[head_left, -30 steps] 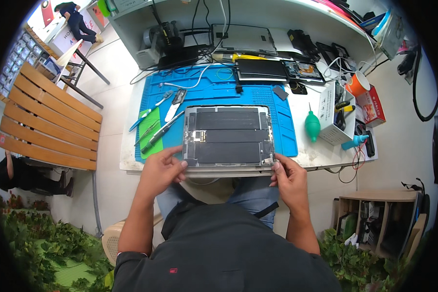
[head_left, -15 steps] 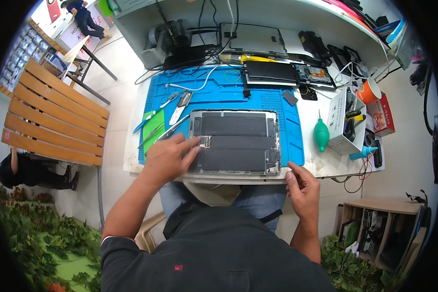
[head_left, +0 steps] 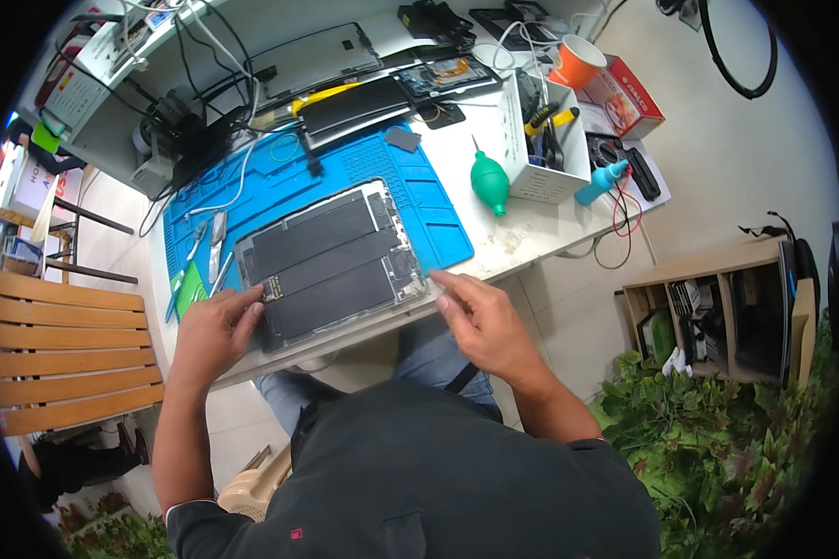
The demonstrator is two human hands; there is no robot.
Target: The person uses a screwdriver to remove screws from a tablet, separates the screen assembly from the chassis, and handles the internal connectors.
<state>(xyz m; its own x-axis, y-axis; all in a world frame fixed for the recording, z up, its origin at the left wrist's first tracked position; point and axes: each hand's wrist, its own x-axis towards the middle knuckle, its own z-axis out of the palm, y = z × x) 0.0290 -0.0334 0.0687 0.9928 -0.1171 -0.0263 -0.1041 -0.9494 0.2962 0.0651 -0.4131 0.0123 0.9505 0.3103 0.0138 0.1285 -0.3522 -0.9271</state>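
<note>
An opened tablet [head_left: 331, 261], its dark battery panels bared, lies on the blue mat near the table's front edge. My left hand [head_left: 216, 334] reaches its left side, with the index finger stretched to a small connector area [head_left: 272, 289] at the edge. Nothing shows in that hand, and its thumb stands apart. By the tablet's right front corner is my right hand [head_left: 485, 321], index finger and thumb apart and the other fingers curled. I see nothing held there. Left of the tablet lie tweezers [head_left: 221, 272], a light-coloured tool [head_left: 217, 240] and a blue-and-white brush [head_left: 194, 250].
Right of the blue mat [head_left: 443, 233] stand a green air blower [head_left: 489, 184], a white tool box [head_left: 543, 172], an orange cup [head_left: 576, 63] and a blue bottle [head_left: 603, 182]. Cables and device parts, including a dark panel [head_left: 352, 114], crowd the back. A wooden bench [head_left: 70, 349] is at left.
The view has turned, so the table appears tilted and shifted left. My left index finger has drawn back slightly toward the tablet's edge. My right hand stays by the corner.
</note>
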